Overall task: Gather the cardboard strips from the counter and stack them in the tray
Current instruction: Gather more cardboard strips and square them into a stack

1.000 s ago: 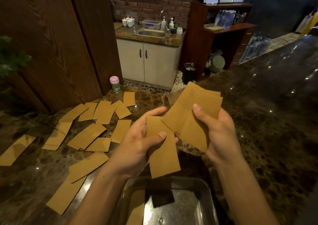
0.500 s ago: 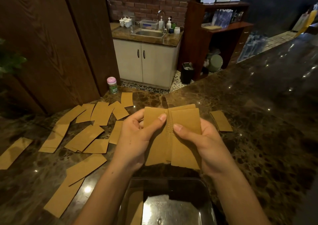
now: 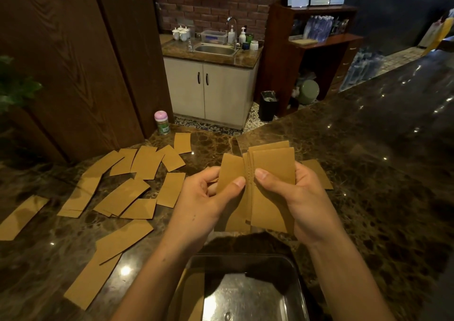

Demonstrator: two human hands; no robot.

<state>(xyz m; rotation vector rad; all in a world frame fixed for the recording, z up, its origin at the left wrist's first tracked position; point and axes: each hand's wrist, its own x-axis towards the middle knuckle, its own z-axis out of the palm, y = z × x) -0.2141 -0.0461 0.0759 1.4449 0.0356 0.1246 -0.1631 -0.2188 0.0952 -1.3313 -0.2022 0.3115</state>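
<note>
**Two lots closed into one bundle, over the tray**

1 s ago the L hand (image 3: 204, 197) held a single strip low and apart, while the R hand (image 3: 302, 197) held a loose fan. Now they've met. The strip (image 3: 231, 173) sits under the L thumb, w/ its right edge up against the bundle (image 3: 272, 197) under the R thumb. The fan has closed up and its edges are approx. squared; stacked edges show between the two thumbs.

Fingers: the L thumb is on top of the strip w/ fingers curled behind it, pinching it. The R thumb lies across the bundle's face w/ fingers wrapped round its far side, grasping it. Can't tell if the strip is already tucked into the bundle or only butted beside it, since the overlap is in shadow.

The tray (image 3: 245, 259) lies just below the wrists, on the near side of the fingertips. It seems to hold one piece (image 3: 194, 293) in its left part.

This batch looks ready to drop, so the next move is prob. straight down into the tray. Plenty is left, though. The loose strips (image 3: 122, 193) lie on the counter (image 3: 368, 197) well left of the L knuckles, and one more (image 3: 319, 173) pokes out just beyond the R fingers.
</note>
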